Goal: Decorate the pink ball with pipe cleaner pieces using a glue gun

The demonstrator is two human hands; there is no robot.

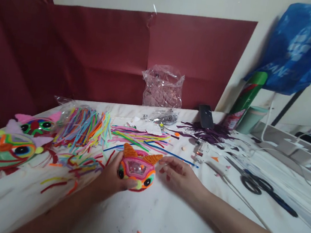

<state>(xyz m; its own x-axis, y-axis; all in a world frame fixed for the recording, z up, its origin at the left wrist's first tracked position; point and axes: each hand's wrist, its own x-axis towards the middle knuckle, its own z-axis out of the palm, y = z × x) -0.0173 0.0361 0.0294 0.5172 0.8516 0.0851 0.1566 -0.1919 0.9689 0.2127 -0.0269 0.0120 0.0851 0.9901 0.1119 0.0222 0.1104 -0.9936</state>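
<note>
A colourful pipe-cleaner animal head (138, 169) with orange ears, black eyes and a clear forehead panel is held just above the table. My left hand (114, 175) grips it from the left, its thumb across the lower front near a small yellow nose. At the tip of the right orange ear (152, 158) are the fingers of my right hand (180, 177), loosely bent and apart; whether they touch the ear is hard to tell. Two similar heads lie at the left, one with a green mouth (9, 155) and one with pink ears (39, 125).
Behind my hands lie bundled pipe cleaners (83, 126) and loose ones (138, 135). Scissors (252, 181), a glue gun (217, 167) with its cable and purple strips (212, 134) are on the right. A clear plastic bag (163, 89) stands at the back.
</note>
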